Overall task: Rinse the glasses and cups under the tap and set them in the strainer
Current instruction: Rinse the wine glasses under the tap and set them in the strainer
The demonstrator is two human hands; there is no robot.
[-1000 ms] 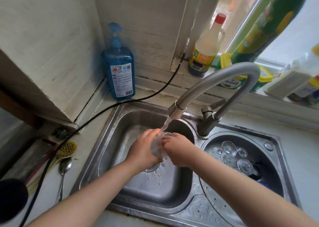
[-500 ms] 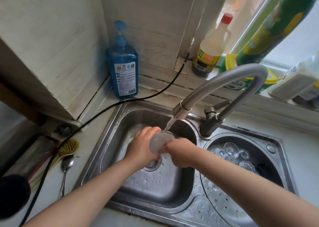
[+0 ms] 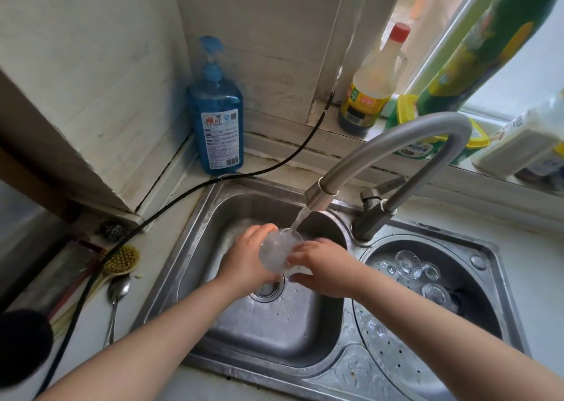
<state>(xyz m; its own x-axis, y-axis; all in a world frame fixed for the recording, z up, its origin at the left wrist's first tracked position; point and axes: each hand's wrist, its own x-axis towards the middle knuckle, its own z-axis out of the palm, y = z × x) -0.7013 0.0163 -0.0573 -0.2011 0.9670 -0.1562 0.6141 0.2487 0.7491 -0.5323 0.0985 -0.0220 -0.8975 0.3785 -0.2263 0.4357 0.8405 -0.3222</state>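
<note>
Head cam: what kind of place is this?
Most likely a home kitchen: a stainless double sink with the tap running, a blue pump bottle of soap in the corner, and condiment bottles on the windowsill. Both hands hold a glass under the stream.

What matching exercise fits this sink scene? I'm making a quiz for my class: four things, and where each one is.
Things:
1. glass
2. soap bottle
3. spoon
4. rinsed glasses

Places:
A. on the counter left of the sink
B. in the strainer
C. in the corner by the wall
D. under the tap, held by the left hand and the right hand

Pairs: 1-D, 2-C, 3-A, 4-B
</note>
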